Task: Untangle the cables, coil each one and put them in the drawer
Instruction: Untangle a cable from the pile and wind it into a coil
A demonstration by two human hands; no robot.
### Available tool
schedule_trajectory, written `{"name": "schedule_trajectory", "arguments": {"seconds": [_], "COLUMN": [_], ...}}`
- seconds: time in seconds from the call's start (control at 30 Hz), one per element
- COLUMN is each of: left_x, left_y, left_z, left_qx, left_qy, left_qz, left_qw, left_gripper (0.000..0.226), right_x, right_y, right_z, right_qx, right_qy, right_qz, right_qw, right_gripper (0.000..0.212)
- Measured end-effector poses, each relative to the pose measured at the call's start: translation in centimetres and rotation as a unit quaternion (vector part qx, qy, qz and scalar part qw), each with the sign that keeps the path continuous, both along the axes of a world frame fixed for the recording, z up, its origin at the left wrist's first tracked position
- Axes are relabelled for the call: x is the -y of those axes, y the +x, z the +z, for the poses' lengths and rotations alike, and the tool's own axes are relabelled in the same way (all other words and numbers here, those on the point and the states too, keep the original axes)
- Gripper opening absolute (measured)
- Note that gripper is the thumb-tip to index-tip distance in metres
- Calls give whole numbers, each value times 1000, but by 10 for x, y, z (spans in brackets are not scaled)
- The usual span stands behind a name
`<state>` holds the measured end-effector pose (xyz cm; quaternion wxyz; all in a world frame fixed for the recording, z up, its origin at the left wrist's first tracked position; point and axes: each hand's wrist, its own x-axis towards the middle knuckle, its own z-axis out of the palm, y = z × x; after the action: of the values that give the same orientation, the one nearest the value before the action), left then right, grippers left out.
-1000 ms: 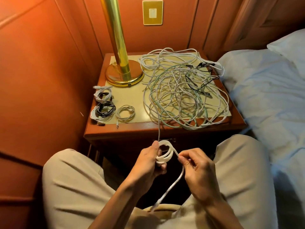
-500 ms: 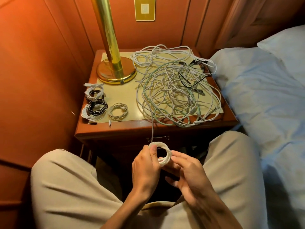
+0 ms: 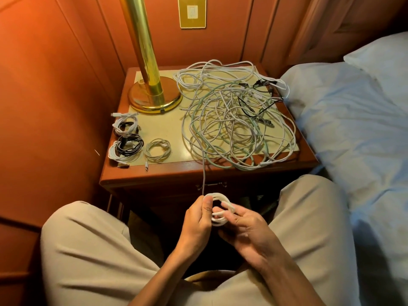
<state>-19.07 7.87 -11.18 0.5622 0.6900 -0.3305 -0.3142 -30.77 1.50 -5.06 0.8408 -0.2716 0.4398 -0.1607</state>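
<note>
While both hands (image 3: 199,217) (image 3: 247,226) grip it, the white cable (image 3: 218,208) forms small stacked loops.

The wooden panelled wall (image 3: 55,85) is orange-red. The wooden nightstand (image 3: 154,177) is reddish brown, with a pale yellow top surface (image 3: 167,129). The metal lamp base (image 3: 154,100) is shiny gold. The big tangled pile of cables (image 3: 238,120) is mostly white, with some pale green and black. The small coiled black cable (image 3: 130,144) lies on white ones. The bed sheet (image 3: 353,129) is light blue. The trousers (image 3: 88,250) are beige.
</note>
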Motion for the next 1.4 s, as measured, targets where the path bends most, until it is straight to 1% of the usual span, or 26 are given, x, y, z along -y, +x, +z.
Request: {"name": "schedule_trajectory", "arguments": {"seconds": [0.03, 0.07, 0.1, 0.13, 0.2, 0.27, 0.3, 0.33, 0.37, 0.4, 0.47, 0.5, 0.53, 0.6, 0.63, 0.67, 0.7, 0.77, 0.83, 0.97, 1.07, 1.17, 1.23, 1.3, 1.33, 1.4], "left_x": [0, -1, -1, -1, -1, -1, -1, -2, -3, -4, -6, -6, -7, -9, -10, -11, -12, -13, -14, -17, -11, -5, -5, -5, -5, -4], "left_y": [1, 2, 2, 2, 1, 2, 3, 4, 4, 3, 1, 2, 3, 7, 9, 10, 10, 11, 12, 14, 15, 19, 24, 30, 32, 39], "left_z": [-2, -3, -2, 1, 5, 4, 3, 3, 4, 6, 11, 12, 13, 12, 11, 11, 11, 8, 4, 0, 4, 8, 7, 1, -2, -5], "left_qx": [14, 23, 29, 37, 60, 88, 104, 117, 125, 129, 146, 159, 171, 182, 179, 163, 142, 113, 119, 136, 116, 50, 3, -37, -57, -81], "left_qy": [2, 3, 4, 3, 10, 12, 11, 10, 5, -5, -31, -38, -43, -53, -58, -61, -65, -67, -65, -55, -45, -18, 6, 28, 35, 39], "left_qz": [8, 11, 11, 10, 10, 13, 15, 16, 13, 5, -18, -27, -34, -53, -61, -64, -64, -64, -75, -103, -92, -73, -79, -96, -88, -55], "left_qw": [1000, 1000, 1000, 999, 998, 996, 994, 993, 992, 992, 989, 986, 984, 980, 980, 983, 986, 989, 988, 984, 988, 996, 997, 994, 994, 994], "left_gripper": [37, 38, 38, 39, 40, 40, 41, 42, 39, 34, 27, 31, 35, 37, 37, 37, 36, 39, 43, 42, 39, 34, 34, 36, 37, 40], "right_x": [1, 2, 3, 1, -5, -11, -14, -15, -15, -13, -8, -5, -3, 3, 6, 7, 8, 6, 3, 0, 1, 5, 7, 8, 8, 10], "right_y": [-1, -2, -3, -4, -5, -4, -4, -4, -3, -1, 1, 2, 3, 3, 2, 1, 0, -2, -4, -6, -2, 0, -3, -10, -12, -13], "right_z": [-3, -5, -9, -10, -14, -17, -16, -13, -11, -10, -9, -6, -3, 2, 5, 8, 10, 9, 5, 2, 0, -3, -2, 0, 1, -4], "right_qx": [-88, -174, -241, -276, -279, -256, -242, -231, -237, -258, -308, -302, -277, -212, -176, -145, -120, -83, -61, -43, -1, 73, 133, 193, 200, 145], "right_qy": [-110, -222, -324, -413, -571, -683, -710, -716, -708, -689, -644, -618, -581, -470, -416, -369, -333, -275, -221, -150, -94, -48, -56, -79, -104, -182], "right_qz": [24, 35, 33, 20, 0, -6, -2, 21, 69, 140, 283, 317, 329, 314, 303, 292, 285, 278, 275, 265, 187, 116, 142, 223, 276, 375], "right_qw": [990, 959, 914, 868, 772, 684, 661, 658, 662, 663, 641, 653, 691, 797, 839, 870, 891, 916, 934, 952, 978, 989, 979, 952, 934, 897], "right_gripper": [41, 57, 66, 65, 43, 23, 20, 21, 24, 27, 32, 30, 26, 24, 24, 21, 18, 14, 12, 13, 10, 15, 11, 10, 17, 37]}}
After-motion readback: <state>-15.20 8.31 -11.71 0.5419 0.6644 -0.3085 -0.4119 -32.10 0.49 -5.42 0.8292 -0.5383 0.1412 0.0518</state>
